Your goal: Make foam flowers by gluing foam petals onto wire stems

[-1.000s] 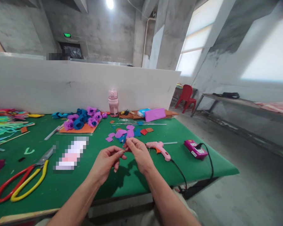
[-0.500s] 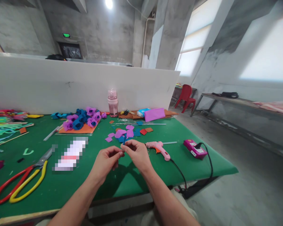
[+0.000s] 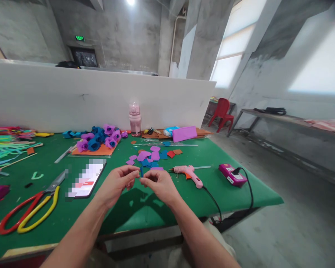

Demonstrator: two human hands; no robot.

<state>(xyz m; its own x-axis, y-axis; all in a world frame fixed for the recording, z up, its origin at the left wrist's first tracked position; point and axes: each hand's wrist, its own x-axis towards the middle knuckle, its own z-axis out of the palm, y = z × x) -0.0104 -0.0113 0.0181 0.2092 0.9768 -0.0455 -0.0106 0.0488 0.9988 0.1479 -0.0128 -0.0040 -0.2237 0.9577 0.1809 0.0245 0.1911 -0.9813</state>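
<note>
Between my two hands, above the green table, a small blue paper piece (image 3: 141, 171) stands nearly upright. My left hand (image 3: 123, 181) is closed in a pinch with its fingertips at the left side of the piece. From the other side, my right hand (image 3: 155, 181) pinches it near its lower end. Just beyond my fingers lie loose purple paper pieces (image 3: 144, 156) and blue paper pieces (image 3: 163, 154). A pink glue gun (image 3: 190, 174) with a glue stick in its back rests to the right of my right hand.
Scissors (image 3: 41, 201) and a phone (image 3: 91, 180) lie at the left. Purple and blue paper flowers (image 3: 96, 139) are heaped on an orange sheet. A pink bottle (image 3: 134, 121) stands by the white partition (image 3: 106, 98). A purple power strip (image 3: 232, 175) with a cable sits at the right.
Both hands have shifted slightly left, and their fingertips have moved apart, leaving more of the blue piece showing. The view has tilted slightly.
</note>
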